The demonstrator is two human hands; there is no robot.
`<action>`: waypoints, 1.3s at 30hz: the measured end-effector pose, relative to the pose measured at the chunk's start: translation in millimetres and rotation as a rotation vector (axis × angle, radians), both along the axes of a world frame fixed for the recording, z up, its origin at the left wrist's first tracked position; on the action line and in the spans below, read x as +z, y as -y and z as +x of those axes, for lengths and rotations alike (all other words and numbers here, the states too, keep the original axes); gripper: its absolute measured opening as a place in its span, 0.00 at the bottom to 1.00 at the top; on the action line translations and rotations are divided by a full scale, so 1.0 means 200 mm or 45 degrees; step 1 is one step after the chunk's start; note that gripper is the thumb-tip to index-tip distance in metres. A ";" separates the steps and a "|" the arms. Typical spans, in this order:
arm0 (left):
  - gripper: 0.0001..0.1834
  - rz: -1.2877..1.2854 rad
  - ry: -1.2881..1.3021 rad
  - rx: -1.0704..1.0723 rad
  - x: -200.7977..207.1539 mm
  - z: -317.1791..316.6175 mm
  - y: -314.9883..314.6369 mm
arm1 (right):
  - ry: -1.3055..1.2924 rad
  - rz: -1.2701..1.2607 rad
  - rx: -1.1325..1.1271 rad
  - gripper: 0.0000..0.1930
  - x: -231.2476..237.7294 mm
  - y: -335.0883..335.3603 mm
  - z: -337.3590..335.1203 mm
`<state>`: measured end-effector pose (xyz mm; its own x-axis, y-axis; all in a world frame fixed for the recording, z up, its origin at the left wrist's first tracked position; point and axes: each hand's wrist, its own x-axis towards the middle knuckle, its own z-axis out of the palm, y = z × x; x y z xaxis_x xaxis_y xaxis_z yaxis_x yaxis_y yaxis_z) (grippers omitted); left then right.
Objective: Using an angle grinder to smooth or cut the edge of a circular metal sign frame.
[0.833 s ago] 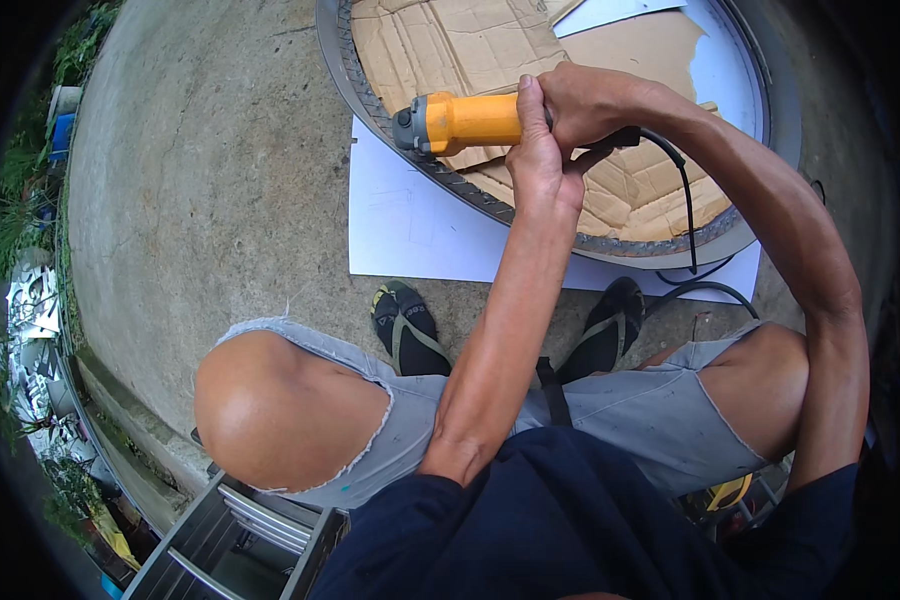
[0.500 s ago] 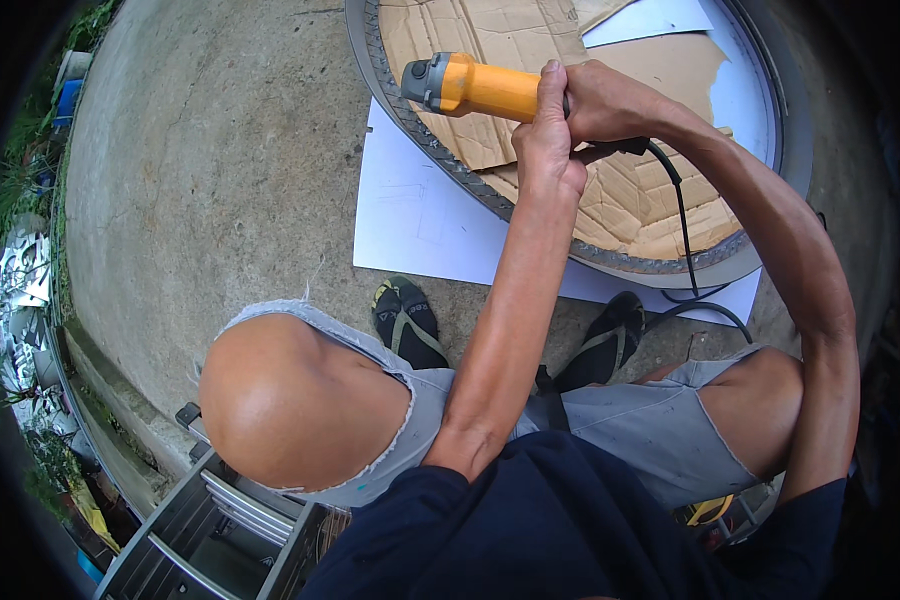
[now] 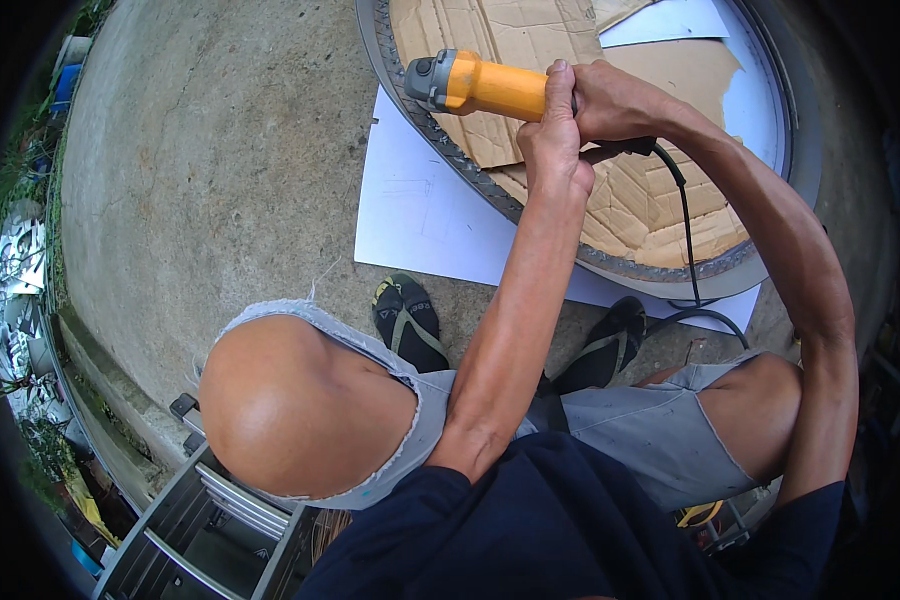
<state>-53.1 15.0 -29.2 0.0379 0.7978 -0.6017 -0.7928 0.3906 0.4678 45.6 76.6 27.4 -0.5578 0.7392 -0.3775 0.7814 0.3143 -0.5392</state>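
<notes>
The orange angle grinder [image 3: 505,90] has risen at upper centre, its grey head now over the upper-left stretch of the round metal ring [image 3: 660,273], which I'd read as shifting the tool along that rim. Left hand [image 3: 555,130] and right hand [image 3: 610,100] are both closed around its rear. Compared with the earlier frame, the white sheet [image 3: 410,210] also sits slightly higher in view.

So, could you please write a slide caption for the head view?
Left hand and right hand hold a power tool over cardboard inside a ring.
</notes>
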 end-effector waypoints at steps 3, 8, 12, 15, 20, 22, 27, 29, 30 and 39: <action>0.37 -0.132 -0.001 0.059 0.04 -0.02 0.01 | 0.013 -0.046 0.000 0.21 0.01 0.00 -0.01; 0.37 -0.128 -0.008 0.077 0.05 -0.03 0.00 | -0.070 -0.013 -0.044 0.18 0.00 0.00 -0.03; 0.37 -0.137 -0.016 0.056 0.03 -0.03 0.00 | 0.003 -0.027 -0.001 0.20 0.00 -0.01 -0.03; 0.37 -0.071 0.043 0.076 0.02 -0.02 0.00 | -0.009 0.000 -0.016 0.20 0.00 0.00 -0.02; 0.38 -0.074 0.070 0.062 0.03 -0.01 0.01 | -0.007 -0.047 0.027 0.18 0.02 0.00 -0.02; 0.38 -0.068 0.050 0.073 0.03 -0.01 0.00 | 0.044 -0.007 0.032 0.18 0.02 0.00 -0.02; 0.38 -0.087 0.029 0.101 0.05 -0.02 0.00 | 0.019 0.002 0.043 0.18 0.02 -0.02 -0.02; 0.39 -0.099 0.012 0.090 0.05 -0.02 -0.01 | 0.013 0.011 0.085 0.18 0.01 -0.02 -0.03; 0.39 -0.080 0.012 0.110 0.05 -0.02 -0.01 | 0.011 0.035 0.041 0.18 0.01 -0.02 -0.03; 0.39 -0.045 0.011 0.112 0.05 -0.03 0.00 | 0.031 -0.001 0.025 0.17 0.00 -0.03 -0.03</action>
